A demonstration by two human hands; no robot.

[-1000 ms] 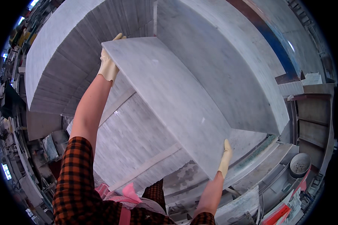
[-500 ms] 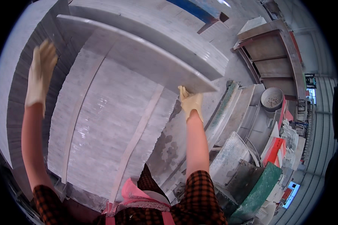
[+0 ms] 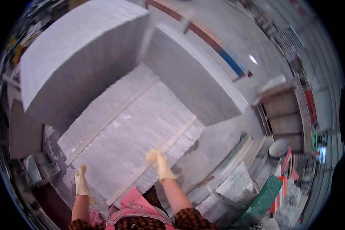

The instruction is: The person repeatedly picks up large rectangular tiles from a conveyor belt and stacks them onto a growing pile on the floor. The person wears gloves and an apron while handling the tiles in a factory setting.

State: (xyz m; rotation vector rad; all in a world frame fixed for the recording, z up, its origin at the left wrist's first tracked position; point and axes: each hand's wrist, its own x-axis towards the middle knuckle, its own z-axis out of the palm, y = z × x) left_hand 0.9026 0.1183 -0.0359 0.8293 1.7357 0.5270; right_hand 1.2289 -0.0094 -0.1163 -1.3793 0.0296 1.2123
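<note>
A low stack of grey slabs (image 3: 115, 142), with ragged layered edges, lies before me. Two pale flat strips cross its top: a left strip (image 3: 111, 122) and a right strip (image 3: 142, 168). My left hand (image 3: 81, 182), in a cream glove, is by the stack's near left edge, fingers loosely extended and nothing visible in them. Above the right strip is my right hand (image 3: 160, 165), gloved alike; motion smears its fingers, and whether it touches the strip is unclear. Broad upright grey slabs (image 3: 188, 80) stand along the stack's far side.
Another tall block of upright slabs (image 3: 92, 61) stands at the far left. On the right are a brown metal frame (image 3: 289, 119), a round bucket (image 3: 279, 148), a green panel (image 3: 260, 201) and long pale offcuts (image 3: 234, 157). A blue-and-brown beam (image 3: 207, 34) lies behind.
The slab that my right hand held tilted over the stack is now upright among the far slabs. Both hands have come away and back toward me; the view has turned.
</note>
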